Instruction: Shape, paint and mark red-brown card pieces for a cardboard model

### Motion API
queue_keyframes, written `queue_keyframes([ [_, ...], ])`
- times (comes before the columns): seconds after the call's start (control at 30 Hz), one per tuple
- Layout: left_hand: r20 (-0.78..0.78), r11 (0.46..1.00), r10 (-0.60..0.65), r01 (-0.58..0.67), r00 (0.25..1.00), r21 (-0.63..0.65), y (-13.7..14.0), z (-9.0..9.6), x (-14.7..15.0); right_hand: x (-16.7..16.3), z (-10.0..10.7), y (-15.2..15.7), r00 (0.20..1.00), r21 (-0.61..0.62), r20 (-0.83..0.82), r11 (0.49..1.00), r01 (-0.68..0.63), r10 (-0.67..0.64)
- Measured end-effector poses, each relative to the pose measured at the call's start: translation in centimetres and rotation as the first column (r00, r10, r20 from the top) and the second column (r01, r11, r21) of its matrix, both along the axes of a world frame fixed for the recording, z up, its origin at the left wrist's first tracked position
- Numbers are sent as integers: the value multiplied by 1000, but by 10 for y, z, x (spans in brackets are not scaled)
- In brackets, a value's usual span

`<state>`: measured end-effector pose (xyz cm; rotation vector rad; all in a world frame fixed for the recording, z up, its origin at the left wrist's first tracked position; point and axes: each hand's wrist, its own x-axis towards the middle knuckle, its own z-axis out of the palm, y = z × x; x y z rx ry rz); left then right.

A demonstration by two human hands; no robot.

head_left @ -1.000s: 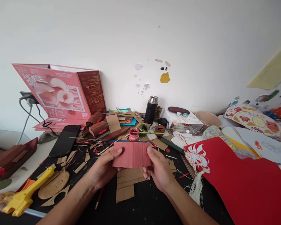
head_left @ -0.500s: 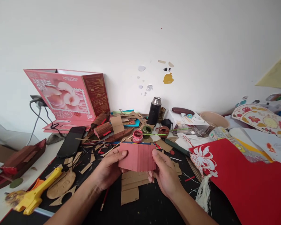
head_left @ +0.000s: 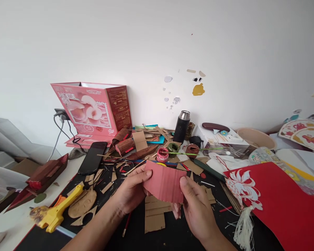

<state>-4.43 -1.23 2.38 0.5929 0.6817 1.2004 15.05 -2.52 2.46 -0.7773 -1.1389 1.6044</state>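
A piece of pink-red painted cardboard (head_left: 164, 182) with faint ridges is held up between my two hands, tilted down to the right. My left hand (head_left: 133, 188) grips its left edge, thumb on the front face. On the right edge, my right hand (head_left: 199, 205) pinches it with the thumb in front and fingers behind. Below it on the black mat (head_left: 136, 237) lies bare brown cardboard (head_left: 155, 219). Just beyond stand a jar of red paint (head_left: 162, 155), a jar of green paint (head_left: 173, 149) and a jar of brown paint (head_left: 193, 150), with a green stick (head_left: 184, 153) across them.
A yellow glue gun (head_left: 60, 209) and a phone (head_left: 92, 158) lie left, near a pink box (head_left: 91, 111). Behind the jars stands a black thermos (head_left: 181, 126). Red paper (head_left: 285, 198) with a white tassel (head_left: 244, 226) covers the right side. Cardboard scraps are scattered about.
The painted cardboard has tilted, its right end now lower, while both hands keep hold of it. My view has turned slightly left, so the surroundings appear shifted right.
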Motion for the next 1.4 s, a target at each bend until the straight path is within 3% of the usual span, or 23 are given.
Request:
queue_keyframes([
  [0.47, 60, 997, -77, 76, 995, 27, -2, -11, -12, -4, 6, -9, 1000, -18, -10, 999, -27, 27],
  [0.8, 71, 989, -89, 80, 993, 127, 1, 10, -8, -17, 13, -23, 996, 3, 25, 996, -86, 86],
  [1.1, 35, 996, 17, -20, 999, 84, 2, 10, -8, -25, 33, -13, 985, 144, 161, 986, -83, 59],
  [1.27, -12, 998, 56, -55, 998, 43, 8, 0, -10, -19, 23, 1, 971, 158, 237, 986, -54, 16],
  [1.4, -32, 995, 96, -95, 995, 44, 11, -2, -12, -17, 16, 17, 980, 154, 199, 988, -11, -20],
])
